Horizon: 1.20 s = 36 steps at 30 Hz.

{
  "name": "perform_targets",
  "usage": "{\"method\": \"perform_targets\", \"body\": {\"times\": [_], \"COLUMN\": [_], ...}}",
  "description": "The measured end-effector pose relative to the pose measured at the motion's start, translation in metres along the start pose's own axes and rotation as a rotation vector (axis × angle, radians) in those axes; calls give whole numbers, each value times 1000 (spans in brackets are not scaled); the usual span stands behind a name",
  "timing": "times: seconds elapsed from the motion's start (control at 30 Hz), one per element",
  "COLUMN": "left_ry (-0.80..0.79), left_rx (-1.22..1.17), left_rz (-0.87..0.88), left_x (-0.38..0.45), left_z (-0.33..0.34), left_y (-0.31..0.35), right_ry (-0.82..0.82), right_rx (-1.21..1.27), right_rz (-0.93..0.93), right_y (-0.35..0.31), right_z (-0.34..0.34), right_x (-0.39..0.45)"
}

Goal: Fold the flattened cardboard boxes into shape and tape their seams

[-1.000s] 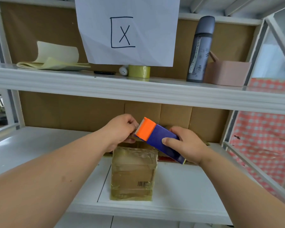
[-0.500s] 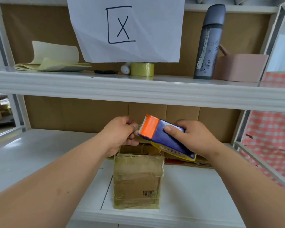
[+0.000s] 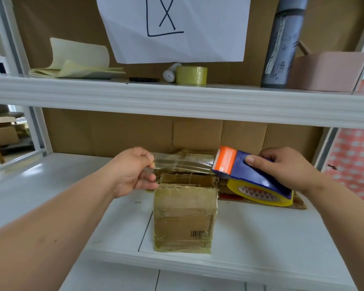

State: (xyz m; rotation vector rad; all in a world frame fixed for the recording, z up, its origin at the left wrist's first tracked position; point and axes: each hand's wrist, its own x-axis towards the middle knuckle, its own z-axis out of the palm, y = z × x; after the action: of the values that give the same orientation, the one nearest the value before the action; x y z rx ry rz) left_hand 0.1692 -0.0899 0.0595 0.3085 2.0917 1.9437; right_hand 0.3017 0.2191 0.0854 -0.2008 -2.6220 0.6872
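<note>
A small cardboard box (image 3: 184, 217), heavily wrapped in clear tape and marked with a barcode, stands upright on the white lower shelf (image 3: 261, 238). Above it my right hand (image 3: 290, 169) grips a blue and orange tape dispenser (image 3: 246, 173) with a yellow roll. My left hand (image 3: 135, 171) pinches the free end of a clear tape strip (image 3: 183, 162) stretched between the hands, over the box's top. Flattened cardboard (image 3: 298, 203) lies behind the box, partly hidden by the dispenser.
The upper shelf (image 3: 177, 97) carries folded yellowish paper (image 3: 78, 66), a spare tape roll (image 3: 191, 74), a grey bottle (image 3: 282, 45) and a pink bin (image 3: 326, 70). A white sheet marked with an X (image 3: 172, 26) hangs above. Cardboard lines the back wall.
My hands have drawn apart: the right hand carried the dispenser to the right, and a length of clear tape now spans between it and the left hand's pinch.
</note>
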Motion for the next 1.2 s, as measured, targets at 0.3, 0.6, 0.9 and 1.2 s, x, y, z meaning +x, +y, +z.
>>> {"method": "perform_targets", "body": {"times": [0.3, 0.6, 0.9, 1.2], "left_ry": [-64, -104, -80, -12], "left_rx": [-89, -168, -132, -22], "left_rz": [-108, -137, -187, -184], "left_x": [1, 12, 21, 29], "left_z": [12, 8, 6, 2], "left_y": [-21, -33, -40, -42], "right_ry": [-12, -79, -141, -228], "right_rx": [-70, -103, -179, -230], "right_rz": [27, 84, 101, 114], "right_y": [6, 6, 4, -2], "right_z": [16, 21, 28, 35], "right_x": [-8, 3, 15, 25]}}
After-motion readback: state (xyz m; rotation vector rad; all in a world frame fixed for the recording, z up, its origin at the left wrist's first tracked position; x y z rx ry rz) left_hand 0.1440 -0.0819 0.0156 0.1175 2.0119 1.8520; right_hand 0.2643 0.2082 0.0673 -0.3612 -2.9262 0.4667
